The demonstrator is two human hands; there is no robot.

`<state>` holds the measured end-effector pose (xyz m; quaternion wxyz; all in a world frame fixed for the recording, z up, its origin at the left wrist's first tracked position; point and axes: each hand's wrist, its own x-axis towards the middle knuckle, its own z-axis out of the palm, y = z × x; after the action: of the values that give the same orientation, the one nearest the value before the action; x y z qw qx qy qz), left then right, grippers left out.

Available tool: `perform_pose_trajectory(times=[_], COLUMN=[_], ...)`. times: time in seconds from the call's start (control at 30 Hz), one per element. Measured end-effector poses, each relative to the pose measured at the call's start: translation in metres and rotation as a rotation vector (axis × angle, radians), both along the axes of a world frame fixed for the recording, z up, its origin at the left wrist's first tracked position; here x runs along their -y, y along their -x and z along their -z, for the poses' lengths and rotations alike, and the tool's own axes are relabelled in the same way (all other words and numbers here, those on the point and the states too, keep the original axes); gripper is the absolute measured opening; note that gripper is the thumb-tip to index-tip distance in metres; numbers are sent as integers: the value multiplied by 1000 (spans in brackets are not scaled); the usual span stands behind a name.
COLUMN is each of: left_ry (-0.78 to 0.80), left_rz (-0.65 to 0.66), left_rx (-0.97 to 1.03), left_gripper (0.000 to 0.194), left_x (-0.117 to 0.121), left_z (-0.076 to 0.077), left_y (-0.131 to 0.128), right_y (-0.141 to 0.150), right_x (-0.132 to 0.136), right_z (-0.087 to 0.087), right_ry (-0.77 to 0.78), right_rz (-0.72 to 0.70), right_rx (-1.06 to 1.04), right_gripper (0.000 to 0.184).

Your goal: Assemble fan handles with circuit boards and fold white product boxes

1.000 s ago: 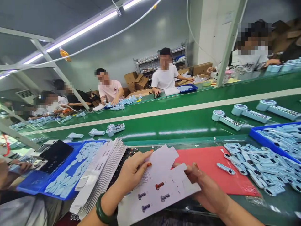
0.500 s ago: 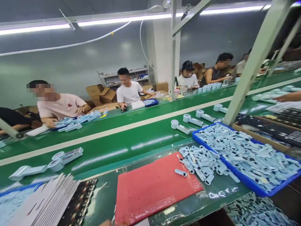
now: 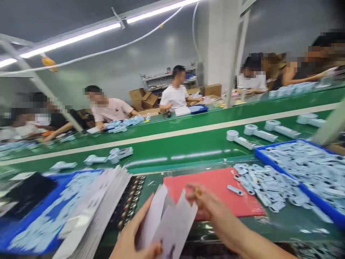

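A white cardboard box (image 3: 175, 225), partly folded up with flaps standing at its upper end, is between my two hands low in the middle. My left hand (image 3: 132, 233) is closed round its left side, the thumb across the front face. The fingers of my right hand (image 3: 212, 205), a little blurred, are bent together at the upper right flap. Small dark printing shows near the box's lower edge. Behind it lies a red mat (image 3: 205, 183) with one light-blue handle-shaped part (image 3: 235, 190) on it.
A stack of flat white boxes (image 3: 94, 212) stands left, beside a blue tray (image 3: 58, 216) of light-blue parts. Loose blue parts (image 3: 264, 187) and another blue tray (image 3: 299, 187) lie right. A green conveyor (image 3: 167, 153) carries assembled pieces; several co-workers sit beyond.
The view swung right, losing the box, then came back. The box, earlier a flat printed sheet tilted between both hands, now stands more upright and opened out, with both hands at it.
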<state>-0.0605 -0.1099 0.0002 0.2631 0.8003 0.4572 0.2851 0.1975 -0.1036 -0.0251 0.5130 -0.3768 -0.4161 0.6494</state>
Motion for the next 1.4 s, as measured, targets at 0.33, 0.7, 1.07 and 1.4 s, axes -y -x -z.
perform_pose_trajectory(times=[0.33,0.7,1.07,1.4], left_ry=[-174,-634,-631,-693], left_rz=[39,170,415,182], left_rx=[-36,-33,-18,190], left_gripper=[92,96,89,69], left_x=[-17,-35,-66,-70], left_z=[-40,-30,-49,-49], left_y=[-36,-75,-79,-73], right_y=[2,-6,-6,-11], right_x=[1,-21,-27,-40], right_z=[-17,-15,-34,-52], right_ry=[-1022,-576,-701,-917], right_rz=[320,369,329,148], right_rx=[376,185,209,218], right_gripper=[40,52,11,91])
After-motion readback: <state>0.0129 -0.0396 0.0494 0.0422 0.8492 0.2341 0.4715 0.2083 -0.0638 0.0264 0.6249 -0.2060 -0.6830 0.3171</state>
